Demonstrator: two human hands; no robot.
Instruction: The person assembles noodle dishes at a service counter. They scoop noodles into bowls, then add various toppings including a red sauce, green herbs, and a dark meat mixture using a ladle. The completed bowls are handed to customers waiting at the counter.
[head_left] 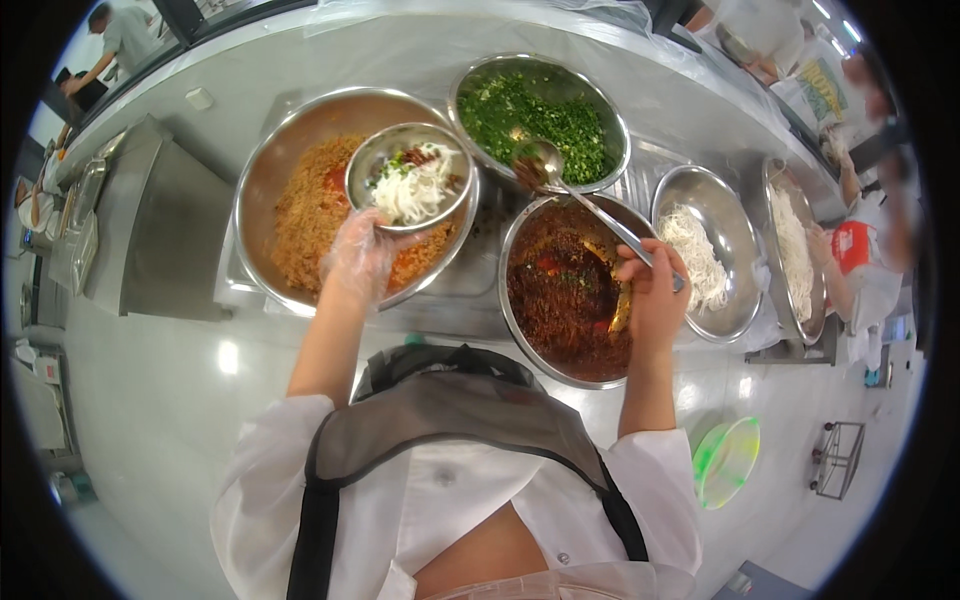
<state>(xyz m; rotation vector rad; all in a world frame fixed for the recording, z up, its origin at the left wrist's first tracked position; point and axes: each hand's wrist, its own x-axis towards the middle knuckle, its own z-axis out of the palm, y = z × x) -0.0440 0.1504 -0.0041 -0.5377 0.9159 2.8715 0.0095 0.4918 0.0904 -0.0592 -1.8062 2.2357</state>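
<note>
Grey apron | left hand grips steel noodle bowl | right hand grips metal ladle

One head-worn fisheye camera looks steeply down, close over the counter, whose far edge bends along the picture's top.

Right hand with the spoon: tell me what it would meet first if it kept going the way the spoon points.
The right hand aims the spoon up and leftward, so it would likely first meet the bowl of chopped greens; the spoon's head already sits at its near rim. Height above the greens is unclear.
</note>
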